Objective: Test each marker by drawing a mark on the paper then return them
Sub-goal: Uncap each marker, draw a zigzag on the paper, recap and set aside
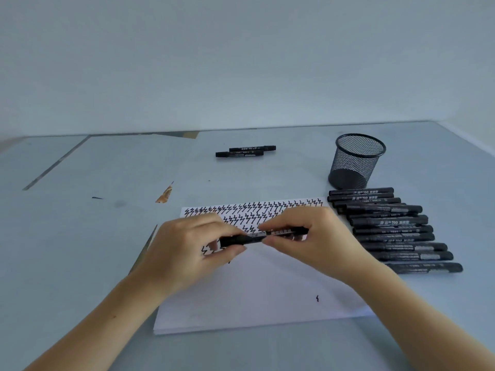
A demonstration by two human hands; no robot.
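left hand (187,245): we're curling our fingers and thumb round the cap end of a black marker (263,235), forearm coming in from the lower left, hand hovering just above the paper (262,290)

right hand (308,236): we're pinching the marker's barrel with thumb and fingers wrapped tight round it, forearm angling in from the lower right

marker in hand: it's lying roughly level between both our hands, over the upper middle of the sheet; can't tell if the cap is seated or coming loose, our fingers are hiding the join

paper: it's sitting on the table (80,236) right in front of us, rows of black zigzag marks (251,208) running along its far edge, plus one tiny squiggle (317,298) lower right

mesh pen cup (355,160): it's standing upright beyond the sheet's far right corner, and we're seeing nothing inside it

marker row (393,228): a bunch of capped black markers are lying side by side just right of the paper

two stray markers (245,151): they're lying together further back, well apart from everything else
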